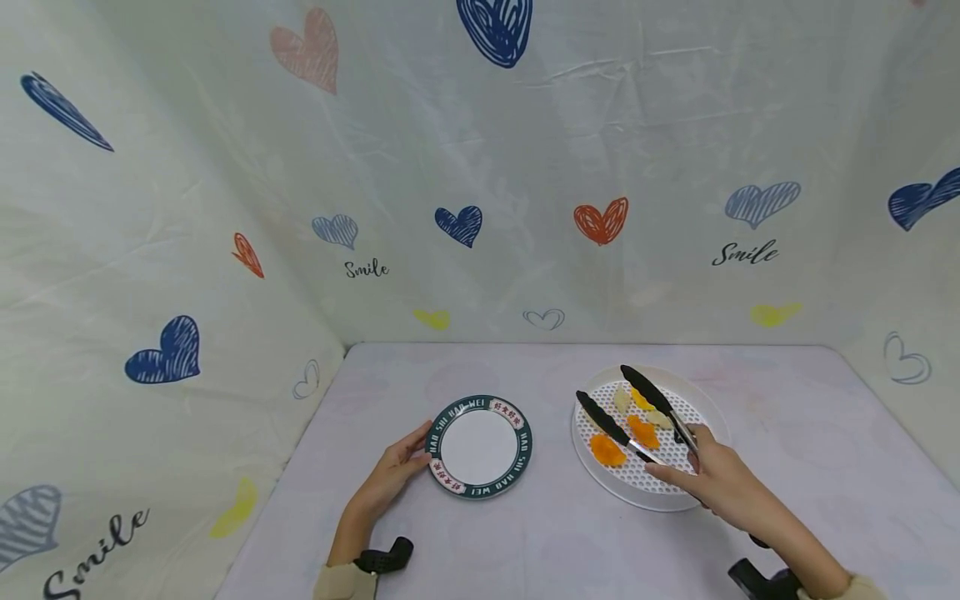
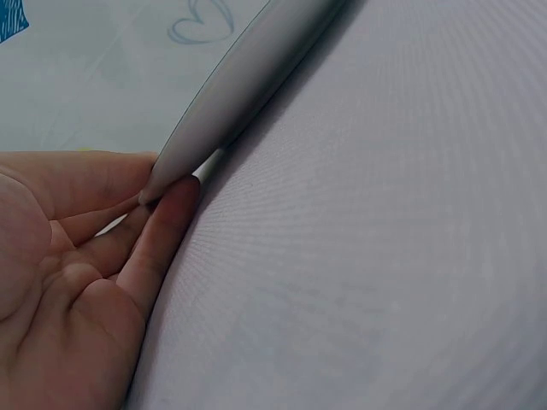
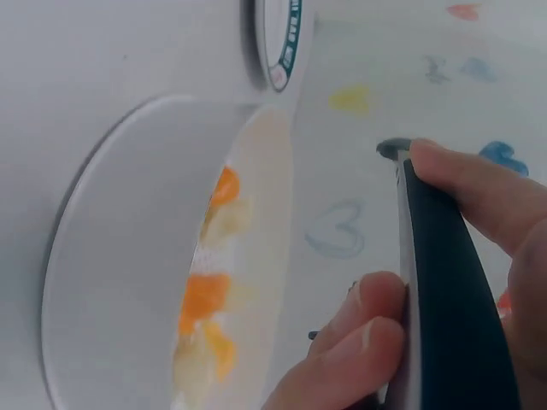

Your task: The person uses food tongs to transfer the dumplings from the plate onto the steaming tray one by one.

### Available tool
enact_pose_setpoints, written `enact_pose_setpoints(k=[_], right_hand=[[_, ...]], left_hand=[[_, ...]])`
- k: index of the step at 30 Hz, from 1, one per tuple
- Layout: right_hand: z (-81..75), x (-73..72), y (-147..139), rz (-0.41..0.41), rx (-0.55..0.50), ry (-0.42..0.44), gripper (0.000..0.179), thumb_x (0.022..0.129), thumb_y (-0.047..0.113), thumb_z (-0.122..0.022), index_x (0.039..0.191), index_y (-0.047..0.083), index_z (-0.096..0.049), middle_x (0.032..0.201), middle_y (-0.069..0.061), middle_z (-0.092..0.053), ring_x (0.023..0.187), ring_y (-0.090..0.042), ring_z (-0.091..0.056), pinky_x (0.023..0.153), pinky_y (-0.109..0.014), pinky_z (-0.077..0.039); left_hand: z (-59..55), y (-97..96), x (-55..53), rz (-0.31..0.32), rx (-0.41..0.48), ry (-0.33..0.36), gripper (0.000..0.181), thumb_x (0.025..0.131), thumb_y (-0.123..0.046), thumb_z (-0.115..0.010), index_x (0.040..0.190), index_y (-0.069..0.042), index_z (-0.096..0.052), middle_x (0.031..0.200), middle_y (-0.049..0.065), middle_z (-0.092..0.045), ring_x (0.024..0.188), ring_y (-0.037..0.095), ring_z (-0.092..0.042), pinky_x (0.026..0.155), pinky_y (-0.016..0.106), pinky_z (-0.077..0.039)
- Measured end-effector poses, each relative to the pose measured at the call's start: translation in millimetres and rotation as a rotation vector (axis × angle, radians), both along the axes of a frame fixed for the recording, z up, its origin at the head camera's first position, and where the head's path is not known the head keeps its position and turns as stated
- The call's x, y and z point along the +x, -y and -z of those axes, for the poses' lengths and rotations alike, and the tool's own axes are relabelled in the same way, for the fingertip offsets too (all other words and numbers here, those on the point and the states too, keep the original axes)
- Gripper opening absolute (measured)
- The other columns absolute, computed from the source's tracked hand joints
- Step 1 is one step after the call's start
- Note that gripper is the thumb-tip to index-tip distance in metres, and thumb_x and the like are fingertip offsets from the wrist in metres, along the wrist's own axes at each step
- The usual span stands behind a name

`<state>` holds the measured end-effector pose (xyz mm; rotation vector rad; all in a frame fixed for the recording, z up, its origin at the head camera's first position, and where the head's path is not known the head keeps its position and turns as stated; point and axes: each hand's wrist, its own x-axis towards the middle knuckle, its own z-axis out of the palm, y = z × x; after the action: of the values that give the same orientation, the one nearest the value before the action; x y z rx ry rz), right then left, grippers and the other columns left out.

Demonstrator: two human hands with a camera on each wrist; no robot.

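Observation:
At its left edge, a round plate (image 1: 480, 450) with a dark green lettered rim is pinched by my left hand (image 1: 393, 468). In the left wrist view, the thumb is on the upper side of the plate's edge (image 2: 248, 77) and fingers reach underneath. My right hand (image 1: 716, 475) grips metal tongs (image 1: 604, 418) with black tips, their arms spread apart. The tongs are over a round white tray (image 1: 708, 404) with a perforated surface. On it lie orange pieces (image 1: 607, 450), a yellow piece (image 1: 642, 400) and pale pieces (image 1: 622, 400); the tongs hide part of them.
The plate and tray stand apart on a pale cloth-covered table (image 1: 540, 550), plate left of tray. Behind the table's back edge hangs a white curtain (image 1: 540, 275) printed with hearts; it also runs along the left side.

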<state>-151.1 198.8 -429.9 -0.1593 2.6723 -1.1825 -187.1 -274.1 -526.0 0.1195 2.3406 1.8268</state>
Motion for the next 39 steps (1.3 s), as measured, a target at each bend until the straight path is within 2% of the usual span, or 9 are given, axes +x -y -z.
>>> enact_pose_setpoints(k=[5,9,13,16,20,22,25,29,39], right_hand=[[-0.5,0.6,17.4,-0.021,-0.021,-0.034,0.102,0.083,0.046,-0.078,0.143,-0.017,-0.024,0.121,-0.032,-0.054,0.087,-0.027,-0.055,0.055,-0.03,-0.046],[-2.5,1.3,31.3,-0.027,-0.016,-0.057,0.103,0.08,0.045,-0.082,0.142,-0.017,-0.028,0.128,-0.033,-0.053,0.096,-0.03,-0.056,0.065,-0.032,-0.049],[-3.4,1.8,47.0,-0.03,-0.031,-0.071,0.104,0.075,0.042,-0.086,0.14,-0.017,-0.031,0.096,-0.021,-0.06,0.075,-0.021,-0.054,0.054,-0.025,-0.044],[-2.3,1.9,59.9,-0.019,-0.08,-0.054,0.093,0.071,0.039,-0.089,0.132,-0.011,-0.04,0.074,-0.008,-0.047,0.059,-0.016,-0.044,0.045,-0.022,-0.035],[0.9,3.2,77.4,-0.007,-0.108,-0.014,0.087,0.069,0.038,-0.091,0.126,-0.008,-0.044,0.071,-0.009,-0.044,0.057,-0.017,-0.044,0.045,-0.022,-0.035],[3.2,4.5,85.3,-0.019,-0.113,-0.003,0.095,0.069,0.039,-0.091,0.132,-0.011,-0.041,0.079,-0.014,-0.051,0.065,-0.021,-0.05,0.049,-0.025,-0.042],[7.1,7.0,95.9,-0.051,-0.127,0.014,0.113,0.071,0.043,-0.088,0.145,-0.017,-0.027,0.117,-0.034,-0.056,0.097,-0.035,-0.062,0.073,-0.04,-0.058],[11.3,9.3,108.6,-0.095,-0.137,0.019,0.119,0.075,0.046,-0.085,0.149,-0.018,-0.017,0.149,-0.04,-0.03,0.127,-0.048,-0.049,0.098,-0.058,-0.046],[27.8,4.2,137.1,-0.162,-0.087,-0.019,0.098,0.073,0.043,-0.087,0.136,-0.013,-0.037,0.104,-0.026,-0.062,0.082,-0.026,-0.057,0.066,-0.038,-0.055]], left_hand=[[-0.3,-0.1,-0.2,0.002,-0.003,-0.001,0.061,0.098,-0.002,-0.058,0.153,0.0,-0.033,0.159,0.013,-0.032,0.148,0.03,-0.025,0.116,0.042,-0.023],[-0.2,0.0,-0.3,0.003,0.001,0.0,0.06,0.098,-0.002,-0.058,0.153,0.0,-0.033,0.159,0.014,-0.032,0.148,0.03,-0.025,0.116,0.042,-0.023],[0.7,0.3,0.0,-0.002,0.0,-0.001,0.06,0.098,-0.003,-0.058,0.153,0.0,-0.034,0.159,0.014,-0.032,0.148,0.03,-0.025,0.116,0.042,-0.023],[1.2,0.4,0.0,-0.006,0.001,0.001,0.061,0.098,-0.003,-0.059,0.153,0.0,-0.034,0.159,0.013,-0.032,0.148,0.03,-0.024,0.116,0.043,-0.022],[1.4,0.8,-0.6,-0.001,0.006,0.006,0.061,0.098,-0.004,-0.059,0.153,0.0,-0.034,0.159,0.014,-0.032,0.148,0.03,-0.024,0.116,0.042,-0.022],[1.3,0.9,-1.0,0.002,0.008,0.006,0.061,0.098,-0.004,-0.059,0.154,0.0,-0.033,0.159,0.013,-0.032,0.148,0.029,-0.025,0.116,0.041,-0.023],[1.2,0.8,-1.7,0.002,0.003,0.001,0.061,0.098,-0.004,-0.059,0.154,0.0,-0.033,0.159,0.013,-0.032,0.148,0.029,-0.024,0.116,0.041,-0.023],[0.6,0.7,-1.7,0.003,0.004,0.001,0.061,0.098,-0.004,-0.059,0.154,-0.001,-0.033,0.159,0.013,-0.032,0.148,0.029,-0.024,0.116,0.04,-0.022],[0.2,1.4,-1.3,0.013,0.004,-0.005,0.061,0.098,-0.003,-0.059,0.153,0.0,-0.033,0.158,0.014,-0.033,0.148,0.03,-0.024,0.117,0.043,-0.022]])
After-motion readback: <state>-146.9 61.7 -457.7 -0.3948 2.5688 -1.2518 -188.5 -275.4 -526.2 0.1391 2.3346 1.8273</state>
